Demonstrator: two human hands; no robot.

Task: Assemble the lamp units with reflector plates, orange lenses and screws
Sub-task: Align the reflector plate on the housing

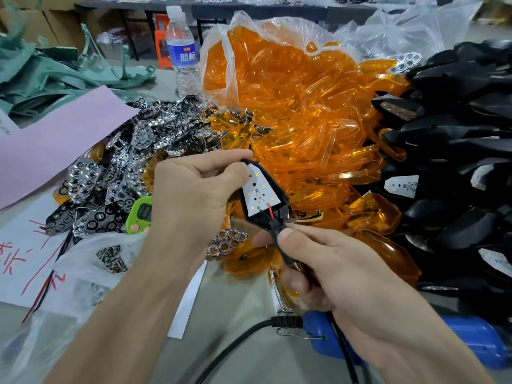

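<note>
We hold the lamp (258,191) between both hands: our left hand (194,189) curls round its wide end, our right hand (318,264) pinches its stem, with lenses (304,120) piled just beyond.

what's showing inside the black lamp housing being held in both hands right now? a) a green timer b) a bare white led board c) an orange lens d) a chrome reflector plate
b: the lamp housing, gripped at its wide end by the left hand and pinched at its stem by the right hand, shows a bare white led board with nothing covering it.
</note>
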